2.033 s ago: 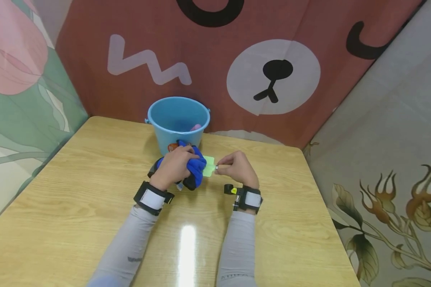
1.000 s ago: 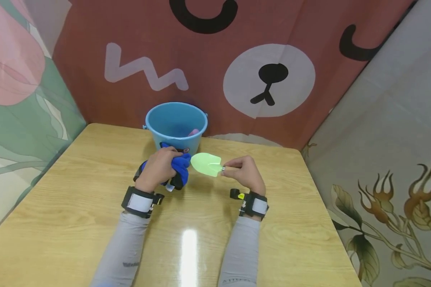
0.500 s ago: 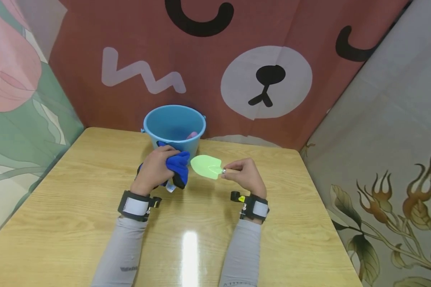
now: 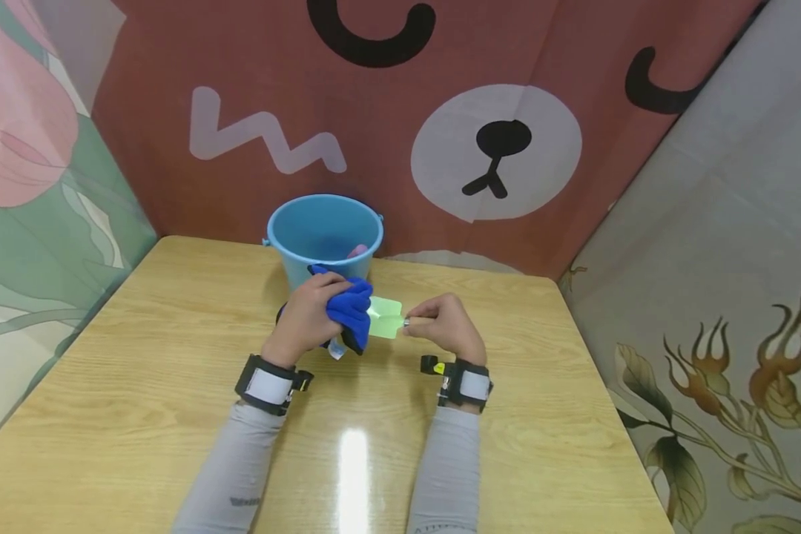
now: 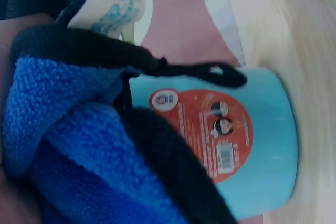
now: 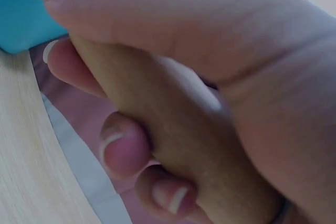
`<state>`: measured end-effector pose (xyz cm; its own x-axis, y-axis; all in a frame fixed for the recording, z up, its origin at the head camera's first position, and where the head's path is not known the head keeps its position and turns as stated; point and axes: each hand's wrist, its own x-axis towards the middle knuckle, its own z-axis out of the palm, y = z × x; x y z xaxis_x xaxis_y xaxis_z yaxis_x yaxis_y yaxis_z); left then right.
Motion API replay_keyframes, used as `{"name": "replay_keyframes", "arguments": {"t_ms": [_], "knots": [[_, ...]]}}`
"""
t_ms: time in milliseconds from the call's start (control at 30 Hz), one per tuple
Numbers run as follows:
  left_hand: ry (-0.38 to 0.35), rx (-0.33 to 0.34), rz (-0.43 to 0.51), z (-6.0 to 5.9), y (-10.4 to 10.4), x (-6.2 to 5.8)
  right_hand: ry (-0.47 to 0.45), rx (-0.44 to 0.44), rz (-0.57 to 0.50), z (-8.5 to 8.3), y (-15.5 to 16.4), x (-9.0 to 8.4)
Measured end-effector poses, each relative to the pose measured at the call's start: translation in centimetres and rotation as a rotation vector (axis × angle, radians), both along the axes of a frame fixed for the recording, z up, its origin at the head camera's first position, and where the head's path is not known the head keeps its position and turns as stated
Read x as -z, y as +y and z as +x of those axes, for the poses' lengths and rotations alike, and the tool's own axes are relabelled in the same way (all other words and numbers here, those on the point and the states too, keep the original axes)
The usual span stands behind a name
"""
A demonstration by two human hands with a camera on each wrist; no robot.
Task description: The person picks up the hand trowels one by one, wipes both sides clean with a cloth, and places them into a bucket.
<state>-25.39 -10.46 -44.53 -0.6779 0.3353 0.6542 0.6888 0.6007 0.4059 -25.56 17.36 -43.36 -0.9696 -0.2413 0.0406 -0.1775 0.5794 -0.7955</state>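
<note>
My left hand [image 4: 307, 317] grips a bunched blue cloth [image 4: 351, 305] with black edging, a hanging loop and a white tag [image 4: 337, 348]. The plush cloth [image 5: 89, 129] fills the left part of the left wrist view. My right hand [image 4: 449, 326] holds a small trowel by its wooden handle [image 6: 163, 114], the fingers curled round it. The light green trowel blade [image 4: 386, 317] points left, its tip hidden behind the cloth. Both hands are over the table, in front of a blue bucket [image 4: 283, 248].
A pink thing [image 4: 357, 251] lies inside the bucket, near its right wall. The bucket carries a round red label [image 5: 205, 135]. The wooden table [image 4: 547, 415] ends against a bear-print curtain [image 4: 374, 133] at the back, with patterned cloths at both sides.
The trowel's blade came out from the cloth, stood apart to its right, and is now overlapped by the cloth again. Over the last half second the left hand moved right and the right hand slightly left.
</note>
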Motion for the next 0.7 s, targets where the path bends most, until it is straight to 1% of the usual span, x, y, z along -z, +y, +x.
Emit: {"name": "replay_keyframes", "arguments": {"t_ms": [200,400,600,700], "knots": [[0.016,-0.013,-0.043,0.3,1.1,0.0,0.007,-0.019,0.0,-0.2,-0.7,-0.2],[-0.005,-0.006,-0.106,0.2,2.1,0.1,0.021,-0.04,0.014,-0.4,-1.4,-0.5],[-0.002,-0.054,-0.141,0.4,2.7,0.3,0.048,-0.038,0.02,-0.2,-1.7,-0.9],[-0.022,-0.073,-0.173,0.6,3.1,0.3,0.054,-0.027,0.027,-0.2,-1.8,-1.0]]}}
